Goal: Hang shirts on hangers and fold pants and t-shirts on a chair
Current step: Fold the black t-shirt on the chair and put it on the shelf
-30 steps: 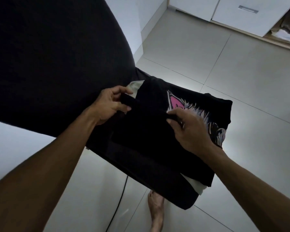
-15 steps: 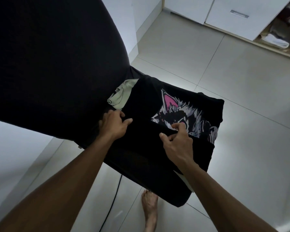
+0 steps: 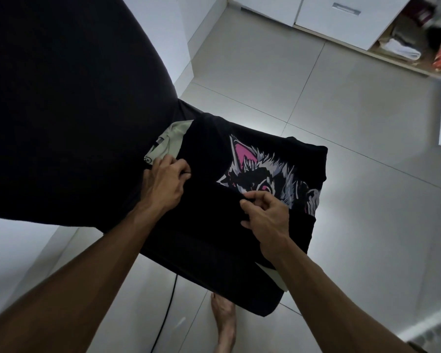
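A black t-shirt (image 3: 206,159) with a pink and grey beast print lies on the seat of a black chair (image 3: 61,103). Its near part is folded over, and the fold's edge runs across the print. My left hand (image 3: 164,183) pinches that edge at the shirt's left side, by the chair back. My right hand (image 3: 266,216) pinches the same edge near the print. A pale green garment (image 3: 167,142) lies under the black shirt and shows at the back left and at the front right corner.
The chair's tall black back fills the left of the view. Pale floor tiles (image 3: 341,123) surround the chair. White cabinets (image 3: 323,19) and an open shelf with folded laundry (image 3: 402,48) stand at the far right. My bare foot (image 3: 223,319) and a black cable (image 3: 167,314) are below the seat.
Both hands have drawn the folded edge back toward me. More of the print and the pale green garment now shows. The shirt lies flatter on the seat.
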Motion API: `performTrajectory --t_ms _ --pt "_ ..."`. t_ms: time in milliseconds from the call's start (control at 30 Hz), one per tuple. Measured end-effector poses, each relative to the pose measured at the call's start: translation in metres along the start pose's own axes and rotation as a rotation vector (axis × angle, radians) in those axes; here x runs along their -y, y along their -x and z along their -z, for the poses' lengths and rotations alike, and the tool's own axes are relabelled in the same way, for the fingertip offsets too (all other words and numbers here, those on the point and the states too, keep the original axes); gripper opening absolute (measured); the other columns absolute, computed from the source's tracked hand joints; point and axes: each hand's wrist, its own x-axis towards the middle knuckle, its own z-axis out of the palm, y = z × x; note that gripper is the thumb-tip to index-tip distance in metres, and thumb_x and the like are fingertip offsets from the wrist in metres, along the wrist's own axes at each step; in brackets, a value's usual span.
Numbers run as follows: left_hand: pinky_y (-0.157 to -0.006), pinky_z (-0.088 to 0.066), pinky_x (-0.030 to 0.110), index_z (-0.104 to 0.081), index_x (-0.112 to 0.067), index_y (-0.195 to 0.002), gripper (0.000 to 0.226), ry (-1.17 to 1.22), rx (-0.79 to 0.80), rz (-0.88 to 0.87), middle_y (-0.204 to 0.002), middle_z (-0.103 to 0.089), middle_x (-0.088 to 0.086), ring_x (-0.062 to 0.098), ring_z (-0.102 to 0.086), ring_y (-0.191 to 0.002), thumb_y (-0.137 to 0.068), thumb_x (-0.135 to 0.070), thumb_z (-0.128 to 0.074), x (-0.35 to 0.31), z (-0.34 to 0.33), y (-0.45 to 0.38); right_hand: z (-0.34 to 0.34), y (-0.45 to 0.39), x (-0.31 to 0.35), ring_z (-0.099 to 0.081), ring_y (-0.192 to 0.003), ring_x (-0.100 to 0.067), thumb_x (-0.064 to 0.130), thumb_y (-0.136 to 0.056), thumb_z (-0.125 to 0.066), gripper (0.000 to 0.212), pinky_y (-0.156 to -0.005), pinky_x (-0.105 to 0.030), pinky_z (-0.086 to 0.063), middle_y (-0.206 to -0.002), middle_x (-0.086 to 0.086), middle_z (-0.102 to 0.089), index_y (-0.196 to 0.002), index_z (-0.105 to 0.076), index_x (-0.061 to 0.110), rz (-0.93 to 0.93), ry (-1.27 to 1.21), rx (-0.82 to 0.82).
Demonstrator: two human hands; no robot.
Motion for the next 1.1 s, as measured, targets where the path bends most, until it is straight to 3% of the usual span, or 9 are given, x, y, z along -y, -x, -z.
performTrajectory --t_ms 100,200,333,467,667,767,900,1033,1100 --pt "-0.099 -0.044 0.052 -0.05 -0.022 -0.124 0.033 0.141 0.047 0.202 -0.128 -0.053 0.003 0.025 -0.054 -0.117 -0.096 -0.037 -0.059 -0.003 0.001 0.003 0.001 -0.002 -0.001 -0.073 -0.094 -0.027 0.006 -0.089 -0.073 0.014 -0.067 -0.03 -0.061 -0.103 -0.02 -0.068 -0.095 -0.071 0.019 -0.052 -0.077 -0.01" --pt "-0.1 -0.042 0.052 -0.048 -0.021 -0.124 0.033 0.134 0.07 0.295 -0.115 -0.061 0.001 0.026 -0.059 -0.111 -0.095 -0.032 -0.062 -0.003 0.0 0.006 0.0 -0.005 -0.003 -0.072 -0.095 -0.027 0.004 -0.088 -0.072 0.016 -0.067 -0.029 -0.061 -0.105 -0.018 -0.067 -0.095 -0.07 0.018 -0.071 -0.086 -0.023" --pt "-0.098 -0.039 0.042 -0.065 -0.023 -0.105 0.01 0.117 -0.005 0.225 -0.1 -0.069 -0.004 0.021 -0.062 -0.102 -0.097 -0.022 -0.059 -0.003 0.001 0.004 0.002 -0.007 -0.001 -0.069 -0.083 -0.02 0.004 -0.09 -0.071 0.017 -0.064 -0.028 -0.061 -0.087 -0.008 -0.06 -0.097 -0.069 0.02 -0.013 0.013 0.01" --pt "-0.086 -0.034 0.039 -0.056 -0.026 -0.088 0.016 -0.043 -0.077 0.09 -0.096 -0.062 -0.004 0.021 -0.058 -0.097 -0.097 -0.013 -0.053 -0.005 0.0 0.0 0.004 -0.009 0.004 -0.067 -0.074 -0.015 0.003 -0.09 -0.071 0.014 -0.062 -0.025 -0.061 -0.078 -0.002 -0.059 -0.097 -0.071 0.016 0.011 0.061 -0.009" --pt "-0.093 -0.041 0.051 -0.058 -0.02 -0.106 0.01 -0.027 -0.155 0.161 -0.115 -0.057 0.005 0.029 -0.053 -0.115 -0.099 -0.021 -0.051 -0.01 0.009 -0.012 0.006 -0.02 0.003 -0.071 -0.082 -0.023 0.008 -0.092 -0.067 0.019 -0.076 -0.039 -0.063 -0.085 0.0 -0.066 -0.106 -0.069 0.02 0.163 0.234 -0.065" --pt "-0.098 -0.041 0.052 -0.054 -0.016 -0.125 0.03 -0.042 -0.211 0.037 -0.127 -0.056 0.01 0.031 -0.051 -0.121 -0.098 -0.029 -0.052 -0.023 0.003 -0.007 0.019 -0.02 0.003 -0.062 -0.097 -0.017 0.004 -0.088 -0.058 0.033 -0.086 -0.034 -0.058 -0.105 0.0 -0.061 -0.117 -0.062 0.019 0.307 0.488 -0.087" --pt "-0.086 -0.046 0.044 -0.061 -0.016 -0.118 0.036 -0.025 -0.209 -0.313 -0.107 -0.059 0.006 0.025 -0.057 -0.101 -0.093 -0.043 -0.059 -0.059 -0.013 0.008 0.077 -0.032 -0.001 -0.054 -0.104 -0.022 0.02 -0.074 -0.06 0.038 -0.089 -0.039 -0.053 -0.11 -0.001 -0.057 -0.112 -0.058 0.025 0.232 0.869 0.021" --pt "-0.093 -0.043 0.04 -0.06 -0.028 -0.12 0.064 -0.224 0.072 -0.535 -0.11 -0.056 -0.001 0.02 -0.054 -0.105 -0.083 -0.077 -0.042 -0.108 -0.031 0.014 0.127 -0.052 0.002 -0.056 -0.095 -0.024 0.028 -0.089 -0.065 0.012 -0.075 -0.031 -0.048 -0.106 -0.005 -0.055 -0.097 -0.055 0.028 0.155 1.057 0.328" --pt "-0.1 -0.038 0.04 -0.054 -0.032 -0.127 0.069 -0.343 0.183 -0.532 -0.12 -0.053 -0.002 0.019 -0.049 -0.115 -0.079 -0.08 -0.046 -0.127 -0.038 0.013 0.143 -0.059 0.009 -0.053 -0.085 -0.02 0.032 -0.095 -0.064 0.016 -0.066 -0.028 -0.041 -0.093 -0.002 -0.057 -0.086 -0.053 0.025 0.155 1.066 0.466"
